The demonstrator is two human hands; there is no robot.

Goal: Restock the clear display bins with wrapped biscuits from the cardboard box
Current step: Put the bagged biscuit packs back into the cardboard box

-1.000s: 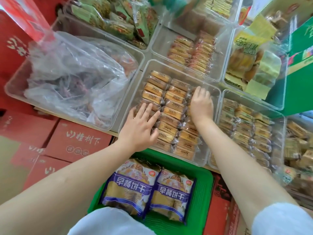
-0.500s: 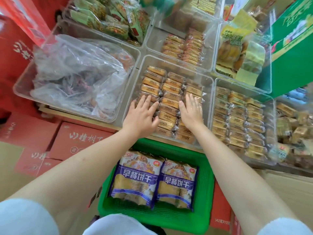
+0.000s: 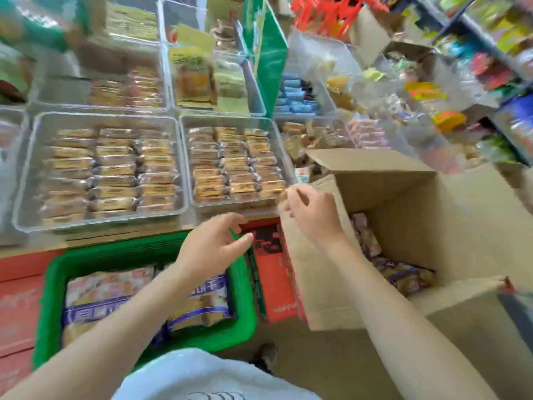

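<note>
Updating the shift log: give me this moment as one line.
phase: between bins and box | left hand: empty, over green basket | right hand: at cardboard box flap, grip unclear | front bins: full

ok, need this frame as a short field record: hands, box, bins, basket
left hand: open, empty, above the green basket rim
right hand: fingers loosely curled over the cardboard box flap; frame too blurred to tell if it holds anything
cardboard box: open, wrapped biscuits inside
clear display bins: two in front, rows of wrapped biscuits
green basket: two large biscuit packs
</note>
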